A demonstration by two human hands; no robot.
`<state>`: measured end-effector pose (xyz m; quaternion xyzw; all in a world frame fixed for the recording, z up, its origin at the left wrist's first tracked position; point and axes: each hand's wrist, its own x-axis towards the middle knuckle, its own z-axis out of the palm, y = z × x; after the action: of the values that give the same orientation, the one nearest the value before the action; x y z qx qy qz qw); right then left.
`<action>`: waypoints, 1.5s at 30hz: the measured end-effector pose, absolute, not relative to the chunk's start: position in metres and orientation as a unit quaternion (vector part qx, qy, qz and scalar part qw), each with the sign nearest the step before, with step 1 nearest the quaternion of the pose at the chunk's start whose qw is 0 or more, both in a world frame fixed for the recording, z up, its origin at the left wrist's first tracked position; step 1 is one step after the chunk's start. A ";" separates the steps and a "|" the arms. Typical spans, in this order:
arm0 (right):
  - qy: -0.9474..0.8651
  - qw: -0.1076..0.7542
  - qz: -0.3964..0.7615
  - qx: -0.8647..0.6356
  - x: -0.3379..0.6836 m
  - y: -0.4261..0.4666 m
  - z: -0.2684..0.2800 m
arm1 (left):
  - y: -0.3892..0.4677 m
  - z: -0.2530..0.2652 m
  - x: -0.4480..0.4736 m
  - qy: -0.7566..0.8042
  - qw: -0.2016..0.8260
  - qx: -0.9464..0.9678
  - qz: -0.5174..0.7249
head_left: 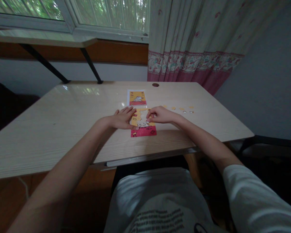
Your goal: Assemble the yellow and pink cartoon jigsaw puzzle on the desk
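A partly assembled jigsaw puzzle (144, 131), yellow above and red below with a white cartoon figure, lies on the table in front of me. A pale gap shows in its upper middle. My left hand (123, 119) rests open along the puzzle's left side, fingers stretched out and thumb on its lower left. My right hand (160, 114) pinches a small puzzle piece (147, 121) at the right part of the gap; the fingers partly hide it. Just beyond the puzzle lies a picture card (137, 98) with a similar yellow and red design.
Loose puzzle pieces (181, 108), several yellow and a few white, lie right of my right hand. The wooden table (70, 129) has a round brown cable hole (155, 85) at its far edge. A raised shelf (50, 38) on black legs stands back left, and a curtain (189, 61) hangs behind.
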<state>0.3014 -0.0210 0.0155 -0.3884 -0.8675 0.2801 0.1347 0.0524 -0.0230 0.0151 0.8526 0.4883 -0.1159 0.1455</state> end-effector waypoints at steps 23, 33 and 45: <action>-0.819 0.165 0.402 -0.375 0.298 -0.019 0.012 | -0.025 0.015 0.053 0.489 0.158 0.853 -0.093; -0.744 0.240 0.470 -0.410 0.302 -0.017 0.016 | -0.024 0.014 0.051 0.486 0.155 0.855 -0.097; -0.788 0.241 0.395 -0.406 0.301 -0.013 0.008 | -0.024 0.021 0.047 0.481 0.174 0.856 -0.074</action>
<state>0.3005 -0.0133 0.0079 -0.4060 -0.7881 0.3952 0.2407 0.0471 -0.0239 0.0205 0.8562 0.4809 -0.0736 0.1737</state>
